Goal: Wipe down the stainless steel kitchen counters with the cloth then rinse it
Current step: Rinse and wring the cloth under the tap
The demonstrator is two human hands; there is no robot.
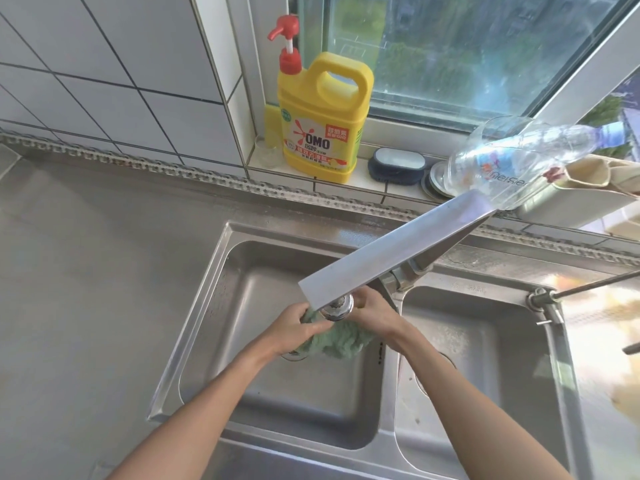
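Green cloth (337, 339) bunched under the faucet (388, 258) head, over the left basin of the sink (194, 327). Left hand (298, 325) fingers curled round one end; right hand (372, 311) gripping the other, partly hidden by the spout. Soft, limp, likely waterlogged and heavy. Best gripped at the bunched ends for wringing. Worktop (86, 271) at left.

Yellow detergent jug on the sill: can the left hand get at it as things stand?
Probably not right away. The left hand grips the green cloth under the faucet. The path up to the yellow detergent jug looks free once it lets go.
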